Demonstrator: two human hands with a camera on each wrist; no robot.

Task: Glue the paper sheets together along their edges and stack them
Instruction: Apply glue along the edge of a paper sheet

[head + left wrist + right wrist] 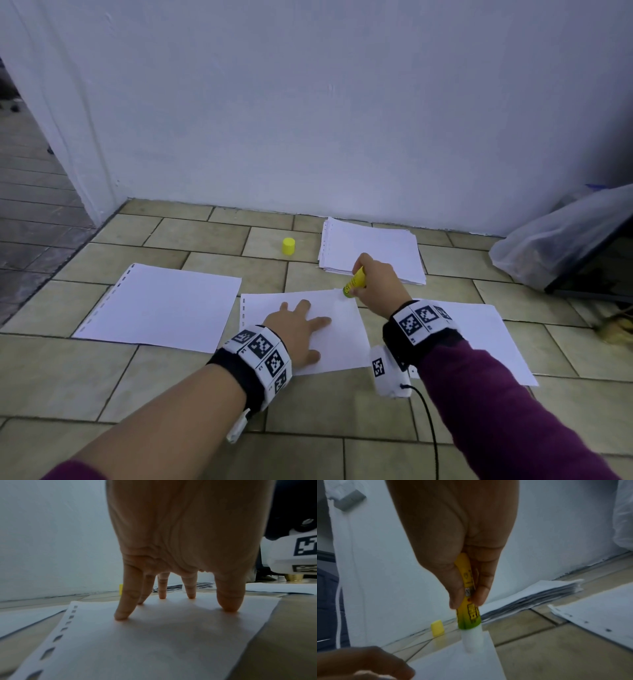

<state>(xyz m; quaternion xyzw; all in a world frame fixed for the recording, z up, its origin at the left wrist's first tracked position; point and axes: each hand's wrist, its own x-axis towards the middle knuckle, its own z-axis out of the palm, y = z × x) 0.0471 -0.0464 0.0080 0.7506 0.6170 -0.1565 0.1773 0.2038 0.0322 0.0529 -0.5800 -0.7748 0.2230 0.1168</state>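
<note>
A white sheet (346,329) with punched holes on its left edge lies on the tiled floor in front of me. My left hand (301,329) presses it flat with spread straight fingers (121,614). My right hand (376,284) grips a yellow glue stick (354,281), whose white tip (471,639) touches the sheet's far right corner. Another sheet (161,305) lies to the left, a third (489,339) to the right under my right forearm. A stack of sheets (373,251) sits by the wall.
The yellow glue cap (288,246) stands on the tiles between the left sheet and the stack. A white wall (308,120) rises just behind. A clear plastic bag (561,240) over a dark frame sits at the right. A doorway opens at the far left.
</note>
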